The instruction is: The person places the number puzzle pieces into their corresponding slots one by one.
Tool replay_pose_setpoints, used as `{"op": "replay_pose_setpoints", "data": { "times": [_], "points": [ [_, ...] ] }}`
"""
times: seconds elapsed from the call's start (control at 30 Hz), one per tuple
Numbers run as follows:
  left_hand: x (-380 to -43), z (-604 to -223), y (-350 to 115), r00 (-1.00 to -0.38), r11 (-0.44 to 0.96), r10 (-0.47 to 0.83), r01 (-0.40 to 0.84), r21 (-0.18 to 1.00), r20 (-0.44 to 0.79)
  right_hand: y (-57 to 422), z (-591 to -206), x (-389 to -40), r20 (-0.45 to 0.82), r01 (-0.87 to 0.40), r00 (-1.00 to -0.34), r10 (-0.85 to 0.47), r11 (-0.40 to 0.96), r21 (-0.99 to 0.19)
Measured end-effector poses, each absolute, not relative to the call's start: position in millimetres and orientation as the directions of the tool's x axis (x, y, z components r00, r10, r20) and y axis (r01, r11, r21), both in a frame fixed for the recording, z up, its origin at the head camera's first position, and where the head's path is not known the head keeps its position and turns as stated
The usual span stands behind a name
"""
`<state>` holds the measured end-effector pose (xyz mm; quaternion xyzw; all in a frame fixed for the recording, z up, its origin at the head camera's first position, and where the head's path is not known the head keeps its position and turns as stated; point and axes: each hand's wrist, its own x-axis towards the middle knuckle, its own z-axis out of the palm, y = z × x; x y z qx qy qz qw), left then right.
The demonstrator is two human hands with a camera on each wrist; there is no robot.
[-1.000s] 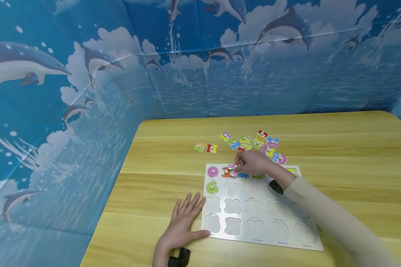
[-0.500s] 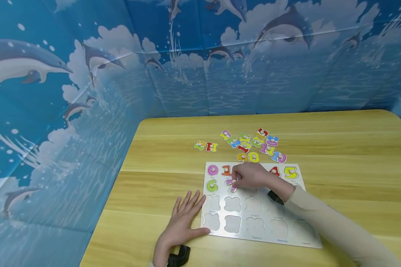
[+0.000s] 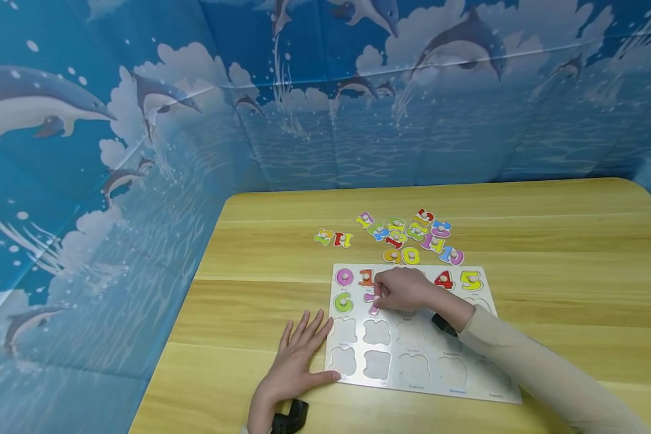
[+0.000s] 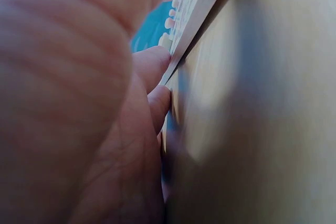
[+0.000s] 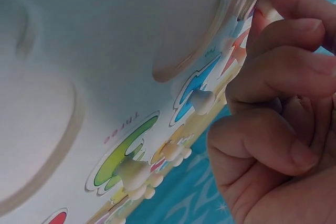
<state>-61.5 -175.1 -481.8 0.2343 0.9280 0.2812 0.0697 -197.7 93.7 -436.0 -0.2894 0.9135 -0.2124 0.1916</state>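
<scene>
My right hand (image 3: pixel 405 288) pinches the pink number 7 puzzle piece (image 3: pixel 372 310) over the second row of the white number board (image 3: pixel 356 374). The 7 lies at its recess, right of the green 6 (image 3: pixel 343 302); I cannot tell if it is fully seated. My left hand (image 3: pixel 297 367) lies spread on the table, fingertips and thumb touching the board's left edge. Along the top row sit the 0 (image 3: pixel 344 277), 1 (image 3: pixel 366 278), 4 (image 3: pixel 443 280) and 5 (image 3: pixel 471 280). My right hand hides the 2 and 3 in the head view; the right wrist view shows the blue 2 (image 5: pixel 195 90) and green 3 (image 5: pixel 123 163).
Loose number pieces lie behind the board, among them a yellow 8 (image 3: pixel 410 256) and an orange piece (image 3: pixel 392 256). A red-and-yellow 11 (image 3: pixel 343 240) lies further left. Bare recesses (image 3: pixel 377 364) fill the board's lower rows. A dolphin-print cloth (image 3: pixel 325 144) hangs behind the table.
My right hand has brought the 7 from above the top row down to the second row. The loose pieces behind it came into view. My left hand stayed put.
</scene>
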Motion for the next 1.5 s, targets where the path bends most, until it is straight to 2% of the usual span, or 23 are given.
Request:
{"op": "replay_pose_setpoints", "data": {
  "times": [0.77,1.07,1.3,1.5],
  "points": [
    [-62.5,-486.7,-179.1,-0.881,0.734,0.473,0.392,0.555,-0.003,96.9,-439.9,-196.0,-0.235,-0.383,-0.801,-0.551,0.773,-0.505],
    [-63.0,-484.9,-179.7,-0.875,0.729,0.483,0.392,0.561,-0.016,135.3,-434.1,-221.0,-0.177,-0.297,-0.864,-0.471,0.762,-0.576],
    [-63.7,-485.6,-179.2,-0.875,0.735,0.483,0.395,0.551,-0.016,165.7,-432.8,-244.5,-0.177,-0.236,-0.899,-0.400,0.784,-0.574],
    [-63.5,-485.3,-179.3,-0.876,0.734,0.482,0.398,0.550,-0.010,172.7,-435.5,-254.4,-0.211,-0.198,-0.904,-0.371,0.802,-0.563]
  ]
}}
